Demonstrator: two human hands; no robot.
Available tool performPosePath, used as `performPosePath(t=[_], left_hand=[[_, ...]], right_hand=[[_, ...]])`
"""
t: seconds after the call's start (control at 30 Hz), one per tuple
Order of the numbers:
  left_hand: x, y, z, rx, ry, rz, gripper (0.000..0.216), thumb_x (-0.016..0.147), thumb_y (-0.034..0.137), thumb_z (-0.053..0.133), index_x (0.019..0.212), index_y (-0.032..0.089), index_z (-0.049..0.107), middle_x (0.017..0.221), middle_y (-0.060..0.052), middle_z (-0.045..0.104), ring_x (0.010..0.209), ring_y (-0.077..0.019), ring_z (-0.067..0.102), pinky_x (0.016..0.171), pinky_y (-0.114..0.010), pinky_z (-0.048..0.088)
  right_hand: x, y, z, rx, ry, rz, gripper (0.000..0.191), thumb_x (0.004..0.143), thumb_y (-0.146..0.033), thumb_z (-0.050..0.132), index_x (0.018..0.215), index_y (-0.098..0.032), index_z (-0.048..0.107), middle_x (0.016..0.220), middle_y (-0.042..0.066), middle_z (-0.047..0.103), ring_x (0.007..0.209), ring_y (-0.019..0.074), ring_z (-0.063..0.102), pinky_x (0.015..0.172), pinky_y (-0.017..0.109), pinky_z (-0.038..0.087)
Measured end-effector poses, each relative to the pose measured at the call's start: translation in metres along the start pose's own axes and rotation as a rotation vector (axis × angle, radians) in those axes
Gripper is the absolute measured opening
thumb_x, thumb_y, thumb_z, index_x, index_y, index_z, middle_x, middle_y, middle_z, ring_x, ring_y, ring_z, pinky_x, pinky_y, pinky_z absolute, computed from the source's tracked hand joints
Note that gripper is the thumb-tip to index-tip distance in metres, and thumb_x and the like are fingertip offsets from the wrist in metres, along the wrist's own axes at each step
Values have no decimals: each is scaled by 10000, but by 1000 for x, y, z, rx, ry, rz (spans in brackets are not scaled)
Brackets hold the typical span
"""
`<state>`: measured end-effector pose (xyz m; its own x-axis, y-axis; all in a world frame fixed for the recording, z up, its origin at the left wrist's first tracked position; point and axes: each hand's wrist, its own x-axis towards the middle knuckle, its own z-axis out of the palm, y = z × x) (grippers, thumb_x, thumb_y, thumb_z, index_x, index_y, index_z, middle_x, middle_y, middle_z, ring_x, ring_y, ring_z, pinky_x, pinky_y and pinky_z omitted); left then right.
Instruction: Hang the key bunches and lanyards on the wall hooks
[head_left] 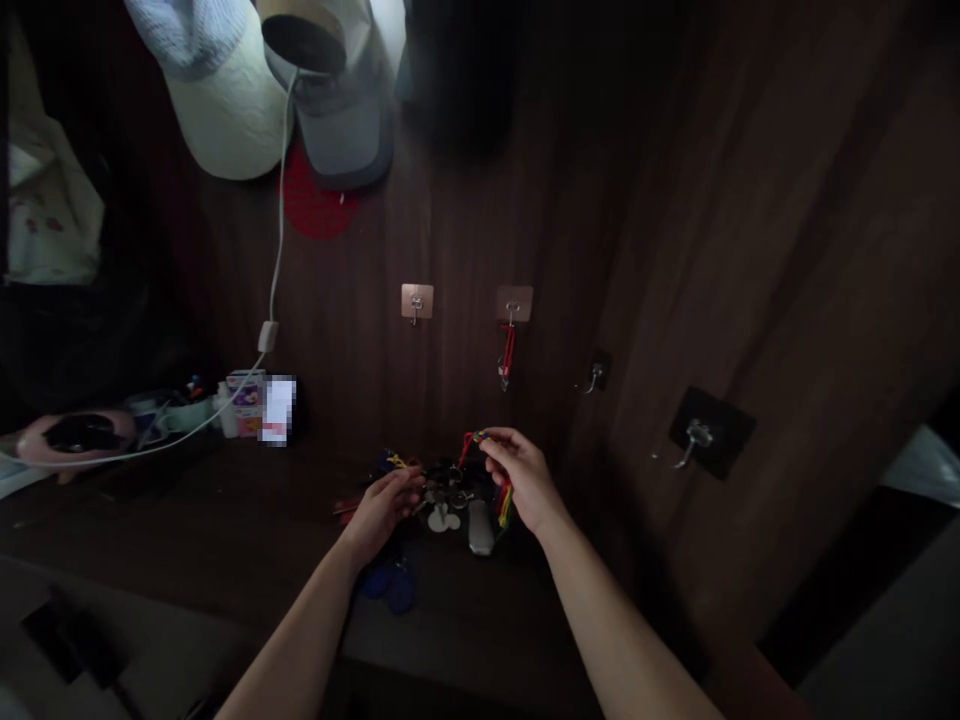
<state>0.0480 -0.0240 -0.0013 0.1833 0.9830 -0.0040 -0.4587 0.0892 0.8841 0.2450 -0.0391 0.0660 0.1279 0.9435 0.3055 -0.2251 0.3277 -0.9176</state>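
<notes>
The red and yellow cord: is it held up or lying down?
Held up: the right hand pinches the red and yellow cord with its fingertips, and a loop hangs down.

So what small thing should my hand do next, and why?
Perhaps lift the red and yellow cord in your right hand up to the bare metal wall hook, because that hand is pinching the cord above the pile of keys, and the neighbouring hook holds a red strap.
</notes>
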Motion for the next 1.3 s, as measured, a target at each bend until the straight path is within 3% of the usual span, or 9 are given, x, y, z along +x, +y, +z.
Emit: performPosePath(t=[0.13, 0.27, 0.37, 0.5, 0.8, 0.97, 1.13, 1.3], left_hand=[[0, -1, 0, 154, 35, 66, 340, 684, 406, 666, 893, 139, 646, 818, -57, 665, 617, -101, 574, 553, -198, 409], [-4, 2, 3, 545, 121, 346, 299, 705, 453, 598, 805, 173, 635, 716, -20, 655, 648, -151, 584, 596, -236, 423], [-7, 4, 2, 705, 228, 485, 267, 740, 435, 552, 874, 211, 609, 725, -5, 661, 679, -171, 604, 638, -250, 437], [-7, 4, -3, 748, 317, 485, 277, 783, 422, 501, 976, 230, 551, 686, 15, 639, 605, -165, 593, 603, -252, 428], [-7, 0, -3, 776, 251, 501, 232, 798, 416, 484, 911, 239, 582, 686, 13, 646, 622, -163, 597, 615, -246, 427], [-8, 0, -2, 830, 218, 520, 224, 819, 402, 454, 900, 236, 582, 630, 23, 624, 571, -144, 570, 603, -238, 420], [-8, 0, -1, 840, 192, 502, 229, 824, 399, 450, 893, 231, 590, 652, 16, 635, 603, -148, 580, 614, -234, 416], [-9, 1, 0, 848, 160, 491, 254, 826, 422, 447, 861, 223, 600, 635, 16, 623, 587, -142, 565, 596, -225, 412]], right_hand=[[16, -30, 5, 19, -26, 10, 257, 572, -259, 681, 803, -174, 605, 722, -3, 641, 516, 70, 510, 384, 169, 315], [38, -53, 3, -53, 65, -60, 262, 576, -239, 656, 824, -184, 592, 745, 0, 660, 510, 72, 525, 374, 164, 309], [58, -68, 3, -107, 133, -130, 266, 578, -222, 651, 832, -188, 585, 737, -2, 663, 516, 77, 542, 367, 155, 306], [84, -88, 10, -139, 149, -194, 228, 594, -164, 617, 816, -186, 573, 689, -13, 639, 510, 78, 542, 376, 155, 323], [135, -126, 19, -452, 201, -318, 152, 597, -116, 640, 732, -164, 590, 630, -17, 602, 546, 89, 538, 456, 183, 375], [155, -126, 10, -476, 281, -334, 151, 586, -126, 645, 718, -157, 577, 624, -18, 599, 547, 92, 534, 506, 211, 403], [169, -110, -9, -482, 432, -396, 175, 559, -170, 655, 715, -160, 576, 648, -16, 598, 566, 104, 537, 531, 223, 408], [174, -92, -27, -485, 476, -464, 171, 568, -212, 647, 713, -162, 571, 669, -2, 605, 605, 121, 544, 560, 234, 414]])
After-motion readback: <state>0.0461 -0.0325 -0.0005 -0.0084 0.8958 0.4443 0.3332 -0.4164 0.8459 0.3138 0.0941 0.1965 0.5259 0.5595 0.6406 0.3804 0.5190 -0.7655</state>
